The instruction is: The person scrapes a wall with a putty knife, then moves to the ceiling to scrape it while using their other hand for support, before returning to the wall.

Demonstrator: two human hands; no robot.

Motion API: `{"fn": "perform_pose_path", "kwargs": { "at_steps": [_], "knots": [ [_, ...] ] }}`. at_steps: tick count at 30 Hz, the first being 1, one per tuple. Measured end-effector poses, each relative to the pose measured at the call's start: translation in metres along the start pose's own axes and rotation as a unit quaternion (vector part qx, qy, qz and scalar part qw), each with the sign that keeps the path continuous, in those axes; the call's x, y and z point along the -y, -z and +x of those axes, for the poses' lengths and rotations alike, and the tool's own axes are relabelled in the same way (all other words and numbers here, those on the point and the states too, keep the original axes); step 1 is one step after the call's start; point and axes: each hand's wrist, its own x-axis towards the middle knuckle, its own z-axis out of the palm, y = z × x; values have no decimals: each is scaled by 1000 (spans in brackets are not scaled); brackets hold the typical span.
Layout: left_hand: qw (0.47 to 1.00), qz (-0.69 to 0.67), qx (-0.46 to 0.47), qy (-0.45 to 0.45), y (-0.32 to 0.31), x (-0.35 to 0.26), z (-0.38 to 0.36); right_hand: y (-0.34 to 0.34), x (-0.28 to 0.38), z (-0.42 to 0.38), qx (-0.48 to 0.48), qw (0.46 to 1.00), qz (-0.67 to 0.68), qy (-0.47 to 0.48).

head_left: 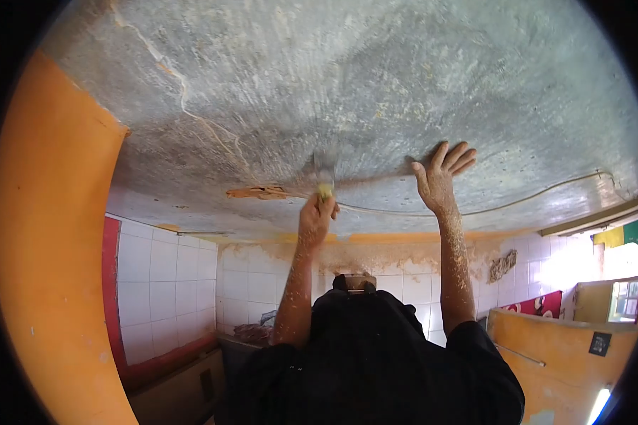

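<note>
My left hand (315, 221) is closed round the yellowish handle of a putty knife (325, 185). Its blade, smeared by motion, lies against the rough grey ceiling (376, 78). To the right, my right hand (441, 183) presses on the same ceiling with fingers spread and thumb out, holding nothing. Pale flakes cover both forearms, most thickly the right one. Left of the putty knife, a ragged orange-brown patch (256, 193) shows in the ceiling. A pale crack (184, 92) runs down towards it from the upper left.
An orange pillar (57, 234) bounds the left side. White tiled walls (149, 262) stand below the ceiling. Along the ceiling on the right runs a thin cable (539, 193). An orange partition (567, 361) and a lit tube lamp (599, 406) are at the lower right.
</note>
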Motion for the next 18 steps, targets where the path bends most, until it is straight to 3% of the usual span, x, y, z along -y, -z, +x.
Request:
{"fn": "perform_pose_path", "kwargs": {
  "at_steps": [4,7,10,13,18],
  "knots": [
    [995,59,-31,-77,0,-63,31,1,-2,1,-1,1000,-4,16],
    [993,67,-52,-78,10,-46,23,6,-5,-3,26,999,2,21],
    [996,-24,-79,16,30,-14,-12,9,-11,-10,48,999,2,22],
    [991,-33,-115,57,46,-17,-24,6,-12,-14,49,999,9,22],
    [989,-47,-143,-7,44,-88,-8,2,6,-9,28,998,51,-9]
  ]
}}
